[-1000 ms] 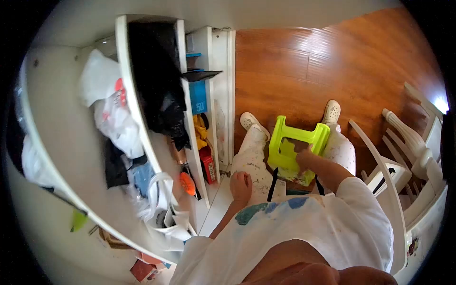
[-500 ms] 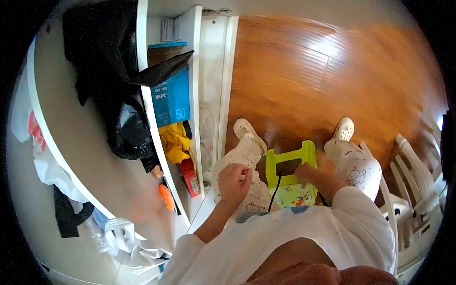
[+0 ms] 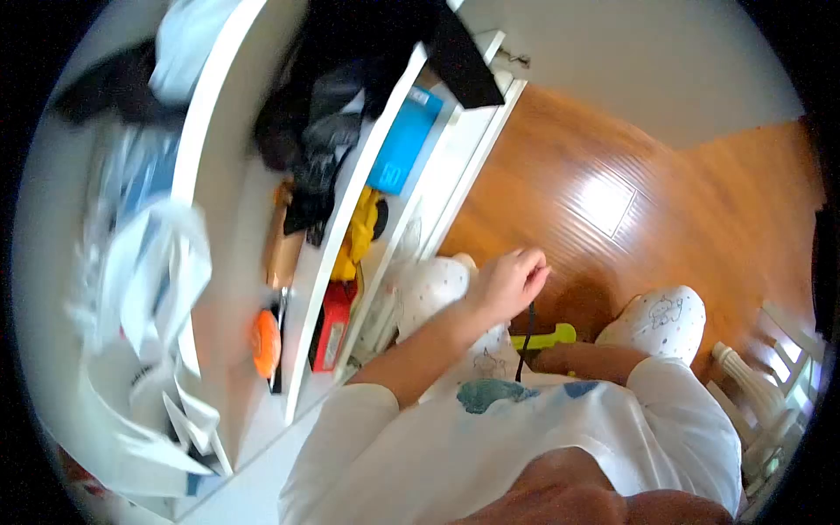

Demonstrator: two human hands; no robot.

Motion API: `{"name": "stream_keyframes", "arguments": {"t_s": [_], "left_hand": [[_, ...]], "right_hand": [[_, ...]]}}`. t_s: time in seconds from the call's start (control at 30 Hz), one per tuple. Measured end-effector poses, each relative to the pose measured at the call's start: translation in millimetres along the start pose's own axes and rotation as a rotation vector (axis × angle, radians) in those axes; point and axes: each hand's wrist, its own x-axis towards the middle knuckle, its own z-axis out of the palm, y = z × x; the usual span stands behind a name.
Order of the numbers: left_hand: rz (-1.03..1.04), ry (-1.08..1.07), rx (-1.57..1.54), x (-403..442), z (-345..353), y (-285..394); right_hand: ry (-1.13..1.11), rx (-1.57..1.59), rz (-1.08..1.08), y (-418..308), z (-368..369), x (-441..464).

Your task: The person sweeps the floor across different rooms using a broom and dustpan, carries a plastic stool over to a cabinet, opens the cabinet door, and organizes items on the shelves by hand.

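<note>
My left hand point(image 3: 516, 282) is raised between my knees with its fingers curled together. Whether anything small sits inside them is hidden. A thin black cord point(image 3: 525, 337) hangs just below it. Low in the middle, the lime-green stool point(image 3: 553, 336) shows only one edge, the rest hidden by my arm and shirt. My right hand point(image 3: 549, 359) is down at that stool, mostly out of sight, and its fingers cannot be made out.
Open white shelves point(image 3: 335, 236) on the left hold black bags point(image 3: 328, 105), a blue box point(image 3: 406, 140), yellow cloth point(image 3: 358, 234), a red box point(image 3: 332, 325), an orange item point(image 3: 266, 343) and white bags point(image 3: 153, 271). A white chair point(image 3: 754, 383) stands at the right.
The view has turned, and the shelves look tilted. My left hand has moved from above my left thigh to between the knees. The green stool is now mostly covered by my right arm and shirt.
</note>
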Motion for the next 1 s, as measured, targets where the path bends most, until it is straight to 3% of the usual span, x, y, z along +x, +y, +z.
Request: {"name": "stream_keyframes", "arguments": {"t_s": [0.17,0.23,0.3,0.33,0.37,0.43,0.57,0.7,0.77,0.83,0.9,0.93,1.0], "left_hand": [[0.001,0.027,0.026,-24.7,-6.5,-6.7],[0.048,0.112,-0.105,-27.8,-6.1,-8.0],[0.045,0.158,-0.101,-30.5,-7.4,-12.3],[0.014,0.174,-0.121,-32.8,-8.0,-15.1],[-0.017,0.188,-0.142,-35.1,-9.8,-15.8],[-0.035,0.242,-0.131,-38.4,-15.8,-14.5],[-0.064,0.315,-0.090,-44.4,-26.2,-16.6],[-0.226,0.642,0.008,-57.2,-49.1,-22.2],[-0.278,0.740,0.077,-69.1,-62.5,-22.1],[-0.393,0.718,0.157,-88.0,-77.4,-19.0],[-0.620,0.243,0.481,-105.9,-91.0,-23.4],[-0.692,0.049,0.498,-113.0,-98.0,-23.4],[-0.738,0.016,0.529,-123.0,-99.7,-20.0]], "right_hand": [[0.094,-0.062,0.181,2.7,27.3,15.6],[0.123,-0.118,0.244,-8.0,24.5,12.5],[0.240,0.033,0.223,-13.4,13.3,2.4],[0.353,0.293,0.266,-35.3,-12.5,-18.1],[0.346,0.267,0.267,-37.2,-19.6,-17.9],[0.606,0.210,0.031,-39.0,-24.7,-17.4],[0.692,0.433,0.080,-22.7,-8.1,-5.2],[0.752,0.379,0.133,-29.6,-26.1,-40.7],[0.957,0.416,0.210,-21.7,-28.3,-55.2],[1.025,0.354,0.250,1.0,-25.0,-58.5],[1.091,0.296,0.290,6.6,-25.8,-63.9],[1.093,0.313,0.313,1.3,-29.7,-72.8],[1.085,0.293,0.343,1.9,-32.6,-77.2]]}}
